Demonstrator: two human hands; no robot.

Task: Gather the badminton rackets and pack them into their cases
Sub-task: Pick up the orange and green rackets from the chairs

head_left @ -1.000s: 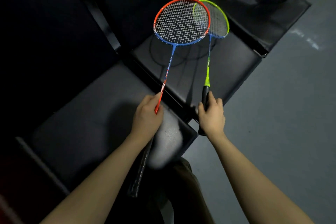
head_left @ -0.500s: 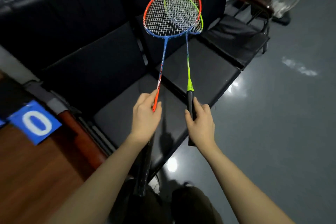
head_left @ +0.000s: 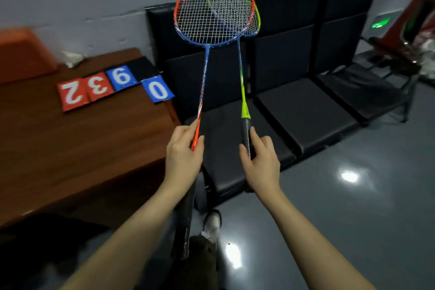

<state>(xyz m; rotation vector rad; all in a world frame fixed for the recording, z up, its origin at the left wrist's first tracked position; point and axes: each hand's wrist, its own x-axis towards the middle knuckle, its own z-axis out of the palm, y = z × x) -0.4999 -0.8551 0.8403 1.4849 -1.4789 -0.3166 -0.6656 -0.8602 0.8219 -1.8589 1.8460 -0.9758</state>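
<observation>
An orange-and-blue racket (head_left: 204,77) stands upright in front of me; my left hand (head_left: 183,155) pinches its thin shaft just above the black handle, which runs down under my forearm. Beside it a yellow-green racket (head_left: 242,92) also points up, its head overlapping behind the orange one's head. My right hand (head_left: 260,160) grips that racket's black handle. No racket case shows in the head view.
A brown wooden table (head_left: 70,148) on the left carries red and blue score cards (head_left: 113,87) and an orange box (head_left: 21,54). A row of black padded seats (head_left: 301,106) lines the grey wall. Glossy grey floor (head_left: 353,207) lies to the right; my shoe (head_left: 213,223) is below.
The view has swung up and to the left, bringing the table and score cards into sight. Both rackets stay upright in my hands, their heads still overlapping.
</observation>
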